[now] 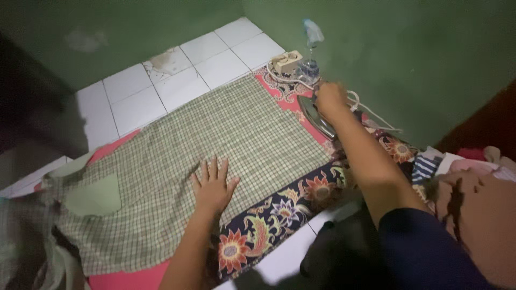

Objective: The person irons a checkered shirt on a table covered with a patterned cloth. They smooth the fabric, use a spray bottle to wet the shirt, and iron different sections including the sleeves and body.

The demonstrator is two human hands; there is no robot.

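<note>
Dim, flat indoor light w/ a green-grey cast; no clear source in view. Brightest area is the white floor tiles at upper centre. Left edge and bottom corners sink into heavy shadow, detail lost there. Soft shadow sits beside the left hand on the checked cloth. Right hand is motion-blurred. Overall soft, noisy pic; no glare, slight wide-angle stretch at edges.

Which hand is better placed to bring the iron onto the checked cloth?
Right. The right hand already grips the iron at the cloth's edge, while the left hand lies flat on the checked cloth.
</note>
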